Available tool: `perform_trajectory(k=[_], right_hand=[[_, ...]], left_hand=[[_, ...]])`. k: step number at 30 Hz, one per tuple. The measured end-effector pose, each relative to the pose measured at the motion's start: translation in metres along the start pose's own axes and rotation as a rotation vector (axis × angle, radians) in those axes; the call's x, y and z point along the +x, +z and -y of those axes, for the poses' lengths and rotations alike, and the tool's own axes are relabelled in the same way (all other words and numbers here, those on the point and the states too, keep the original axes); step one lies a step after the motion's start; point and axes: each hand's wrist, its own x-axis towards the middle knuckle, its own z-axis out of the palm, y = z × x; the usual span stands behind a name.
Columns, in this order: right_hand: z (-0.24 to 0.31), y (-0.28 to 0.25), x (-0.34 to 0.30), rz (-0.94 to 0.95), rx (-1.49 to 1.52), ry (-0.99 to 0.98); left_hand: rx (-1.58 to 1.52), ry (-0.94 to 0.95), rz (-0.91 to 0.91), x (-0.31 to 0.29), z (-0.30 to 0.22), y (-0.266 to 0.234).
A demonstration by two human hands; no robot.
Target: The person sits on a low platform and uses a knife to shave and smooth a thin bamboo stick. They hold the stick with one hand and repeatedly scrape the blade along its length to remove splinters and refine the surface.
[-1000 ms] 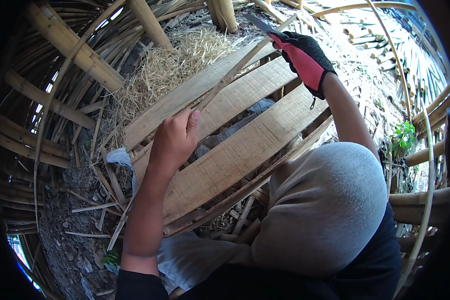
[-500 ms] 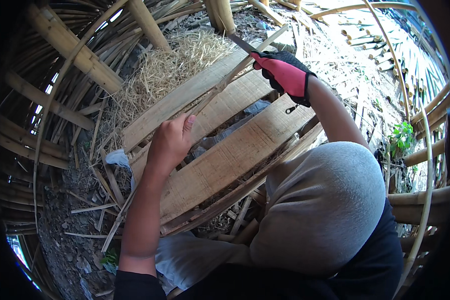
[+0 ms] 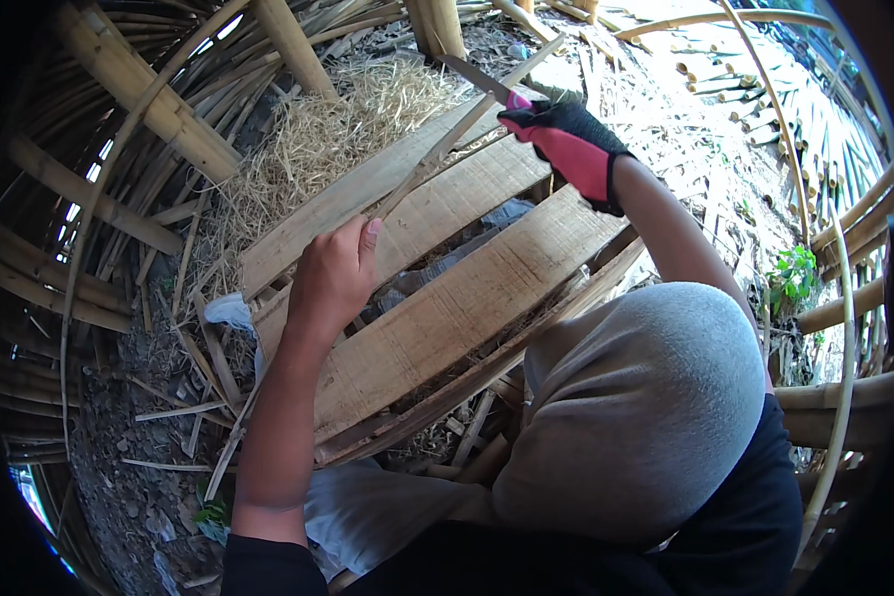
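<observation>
From the head view — the only one I have — my bare left hand pinches the near end of a thin pale strip above the slatted bench's left end. The strip slants across the far slats, its free tip reaching beyond the far right corner. My gloved right hand is closed around the knife's handle over the right end, the knife's blade crossing the strip; whether it bites, I cannot tell. The strip seems held at one end only, so it could flex or twist and throw the blade off line. Worse, I judge — a stroke slipping along the strip toward that ungloved thumb could cut it.
</observation>
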Motion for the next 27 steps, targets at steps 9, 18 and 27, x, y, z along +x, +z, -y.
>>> perform_trajectory(k=[9, 18, 27], right_hand=[[0.013, 0.000, -0.014, 0.139, -0.129, 0.089], [0.008, -0.012, 0.000, 0.036, 0.432, 0.107], [0.011, -0.009, 0.007, -0.047, 0.384, 0.040]], left_hand=[[0.043, -0.007, 0.009, 0.000, 0.004, 0.002], [0.062, 0.033, -0.061, 0.001, 0.010, -0.003], [0.102, 0.032, -0.031, 0.002, 0.006, -0.009]])
